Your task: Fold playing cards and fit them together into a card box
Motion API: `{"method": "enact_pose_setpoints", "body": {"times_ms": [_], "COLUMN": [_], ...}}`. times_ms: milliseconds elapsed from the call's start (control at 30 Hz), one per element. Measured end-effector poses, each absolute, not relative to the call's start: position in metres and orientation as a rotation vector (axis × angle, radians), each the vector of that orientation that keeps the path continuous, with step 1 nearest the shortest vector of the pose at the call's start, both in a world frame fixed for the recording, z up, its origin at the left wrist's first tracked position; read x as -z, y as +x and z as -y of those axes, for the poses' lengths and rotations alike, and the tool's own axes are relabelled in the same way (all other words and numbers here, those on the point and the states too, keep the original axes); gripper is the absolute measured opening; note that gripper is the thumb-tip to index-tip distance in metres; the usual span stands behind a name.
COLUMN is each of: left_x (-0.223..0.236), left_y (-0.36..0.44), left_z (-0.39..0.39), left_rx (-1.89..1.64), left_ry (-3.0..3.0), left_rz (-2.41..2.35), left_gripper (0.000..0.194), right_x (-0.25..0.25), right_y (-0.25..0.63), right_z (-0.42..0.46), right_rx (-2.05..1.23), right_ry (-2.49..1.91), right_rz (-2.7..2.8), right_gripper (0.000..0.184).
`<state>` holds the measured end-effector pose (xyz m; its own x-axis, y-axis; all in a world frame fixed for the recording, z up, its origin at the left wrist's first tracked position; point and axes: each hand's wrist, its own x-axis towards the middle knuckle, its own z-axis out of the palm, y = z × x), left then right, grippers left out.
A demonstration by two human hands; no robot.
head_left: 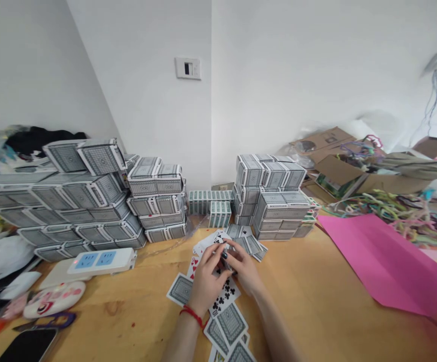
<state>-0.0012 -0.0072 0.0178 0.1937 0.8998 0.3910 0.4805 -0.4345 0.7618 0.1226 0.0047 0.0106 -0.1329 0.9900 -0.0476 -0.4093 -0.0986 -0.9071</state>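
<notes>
My left hand [208, 279], with a red string bracelet on its wrist, meets my right hand [244, 266] over the loose cards. The fingertips of both are closed together on a small piece that looks like a playing card, mostly hidden by the fingers. Beneath and around them lie loose playing cards: a ten of clubs [226, 296], a nine of hearts [193, 267] and a face-down card [181, 288]. More face-down cards [232, 322] spread towards me, and others [254, 245] lie just beyond my right hand.
Stacked blocks made of grey-backed cards stand on the left [93, 191] and right [282, 213], with green card blocks [220, 213] between. A power strip [103, 260], a phone [29, 346] and scissors [47, 322] lie left. Pink paper [387, 266] and a cardboard box [369, 181] are right.
</notes>
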Motion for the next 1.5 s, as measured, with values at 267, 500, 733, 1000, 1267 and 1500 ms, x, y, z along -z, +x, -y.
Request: {"method": "enact_pose_setpoints", "body": {"times_ms": [267, 500, 733, 1000, 1267, 1500], "left_x": [-0.023, -0.023, -0.028, -0.018, -0.027, -0.034], "left_y": [0.001, 0.003, 0.004, 0.002, -0.009, -0.017], "left_z": [0.011, 0.01, 0.011, -0.001, 0.001, 0.0], "left_rx": [-1.202, -1.205, -1.27, -1.04, -0.89, -0.951], "left_ry": [1.978, 1.929, 1.576, 0.867, 0.678, 0.709], "left_rz": [-1.24, -1.265, -1.142, -1.002, -0.778, -0.688], "left_gripper": [0.055, 0.048, 0.04, 0.034, 0.027, 0.021], "right_x": [-0.018, -0.014, -0.012, -0.016, -0.016, -0.012], "right_y": [0.121, 0.121, 0.122, 0.119, 0.118, 0.117], "right_z": [-0.003, -0.006, -0.006, -0.004, -0.002, -0.003], "right_rx": [-1.51, -1.415, -1.406, -1.285, -1.28, -1.246], "right_ry": [-0.823, -0.883, -0.9, -0.859, -0.826, -0.861], "right_rz": [0.802, 0.816, 0.816, 0.958, 1.057, 1.037], "right_gripper": [0.053, 0.054, 0.056, 0.056, 0.064, 0.073]}}
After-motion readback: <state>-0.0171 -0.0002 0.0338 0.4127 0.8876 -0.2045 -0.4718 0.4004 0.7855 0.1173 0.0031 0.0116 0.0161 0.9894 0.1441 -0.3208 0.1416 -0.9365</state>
